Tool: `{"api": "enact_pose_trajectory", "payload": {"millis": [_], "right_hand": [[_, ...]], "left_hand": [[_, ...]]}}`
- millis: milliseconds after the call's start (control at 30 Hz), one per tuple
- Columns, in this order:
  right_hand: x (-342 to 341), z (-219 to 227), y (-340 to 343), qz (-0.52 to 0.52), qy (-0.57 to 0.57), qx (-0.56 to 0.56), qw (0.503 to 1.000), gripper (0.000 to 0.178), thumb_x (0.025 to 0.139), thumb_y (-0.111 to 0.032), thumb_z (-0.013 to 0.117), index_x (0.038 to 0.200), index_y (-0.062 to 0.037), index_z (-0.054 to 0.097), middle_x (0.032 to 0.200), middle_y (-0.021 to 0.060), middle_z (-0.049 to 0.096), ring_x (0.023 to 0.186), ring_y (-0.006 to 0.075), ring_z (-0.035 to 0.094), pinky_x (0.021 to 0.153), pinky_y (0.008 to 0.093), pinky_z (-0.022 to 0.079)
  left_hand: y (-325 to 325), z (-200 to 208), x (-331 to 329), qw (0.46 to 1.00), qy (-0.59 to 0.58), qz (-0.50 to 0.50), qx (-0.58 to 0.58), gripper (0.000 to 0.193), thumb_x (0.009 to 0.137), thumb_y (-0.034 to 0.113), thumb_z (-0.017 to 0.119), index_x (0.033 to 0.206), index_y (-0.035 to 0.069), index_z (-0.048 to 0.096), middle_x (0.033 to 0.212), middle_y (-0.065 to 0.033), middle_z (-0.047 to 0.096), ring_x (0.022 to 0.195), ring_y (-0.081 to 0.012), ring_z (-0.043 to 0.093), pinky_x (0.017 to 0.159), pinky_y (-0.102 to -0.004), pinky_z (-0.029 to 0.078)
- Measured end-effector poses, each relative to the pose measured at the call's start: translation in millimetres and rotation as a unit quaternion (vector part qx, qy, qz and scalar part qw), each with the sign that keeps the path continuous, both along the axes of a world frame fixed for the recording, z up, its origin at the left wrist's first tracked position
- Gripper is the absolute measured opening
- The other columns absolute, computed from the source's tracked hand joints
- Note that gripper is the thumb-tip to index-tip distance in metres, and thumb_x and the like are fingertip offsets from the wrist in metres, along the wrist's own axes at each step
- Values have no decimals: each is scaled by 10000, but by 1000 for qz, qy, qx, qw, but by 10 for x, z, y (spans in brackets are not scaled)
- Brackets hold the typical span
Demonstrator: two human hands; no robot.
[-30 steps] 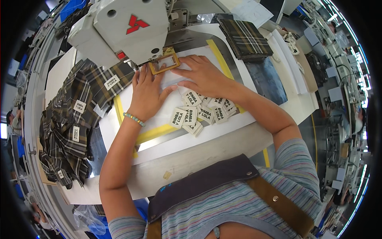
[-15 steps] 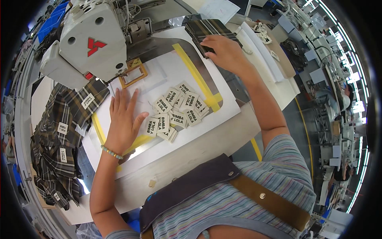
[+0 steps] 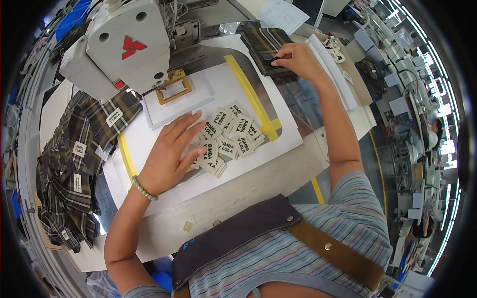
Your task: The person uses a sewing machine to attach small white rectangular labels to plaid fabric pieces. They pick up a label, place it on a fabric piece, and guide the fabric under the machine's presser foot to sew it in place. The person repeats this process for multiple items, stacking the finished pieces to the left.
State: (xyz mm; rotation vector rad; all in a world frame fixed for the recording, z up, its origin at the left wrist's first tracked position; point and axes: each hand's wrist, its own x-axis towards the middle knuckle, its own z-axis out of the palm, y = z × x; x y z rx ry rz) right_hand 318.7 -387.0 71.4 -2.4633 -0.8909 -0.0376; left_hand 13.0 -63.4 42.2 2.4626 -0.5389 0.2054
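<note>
At the far right of the worktable lies a stack of dark plaid fabric pieces. My right hand pinches the near right edge of the plaid fabric between thumb and fingers. How many layers are caught there I cannot tell. My left hand is open, fingers spread, above the white sheet. Its thumb and fingertips are beside a loose pile of cream fabric labels with dark print, and partly cover some. Beyond it, a small yellow-brown rectangular clamp frame sits under the sewing machine head.
Plaid fabric with labels on it hangs in folds over the table's left side. Yellow tape strips mark the white sheet. A box with more labels stands at the right. The table's near edge runs before my body.
My left hand has drawn back from beside the clamp frame and shifted right, closer to the labels. On the stack, my right fingers have closed into a pinch at the edge. The view has shifted slightly.
</note>
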Motion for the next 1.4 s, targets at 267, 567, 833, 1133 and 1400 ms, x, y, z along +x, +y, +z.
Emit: {"api": "enact_pose_trajectory", "payload": {"millis": [267,567,833,1133,1400], "right_hand": [[-359,279,597,125,-160,54,978,192,966,-152,727,1083,-19,799,990,104,751,903,298,721,835,376,552],[-1189,-428,1151,219,-203,71,952,153,914,-150,737,1046,-101,797,991,41,730,946,272,714,773,395,584],[-1140,-418,706,164,-230,32,959,128,886,-103,763,1000,-46,779,1042,38,742,999,260,694,857,391,564],[-1185,-239,588,166,-248,-22,954,78,859,-68,770,936,-67,778,979,42,728,951,257,700,783,378,566],[-548,251,552,80,64,125,987,154,910,-175,805,1012,-60,800,888,18,772,811,96,670,760,274,522]], "left_hand": [[-96,47,249,994,-103,11,-42,541,928,65,766,1450,54,628,1462,-149,648,1200,-368,698,1026,-409,575],[-315,-287,819,985,-111,115,-65,634,906,-57,678,1506,93,539,1260,-199,679,1080,-416,691,904,-464,592],[-143,-414,851,976,-151,147,-54,159,882,-53,689,1027,7,715,998,-123,711,909,-350,709,790,-452,589],[-113,-454,855,974,-193,119,-13,144,856,-40,726,991,12,731,975,-126,712,909,-339,709,795,-434,587],[-108,-425,834,968,-187,162,-30,172,871,-19,740,1040,16,744,972,-129,717,893,-342,711,806,-431,590]]}}
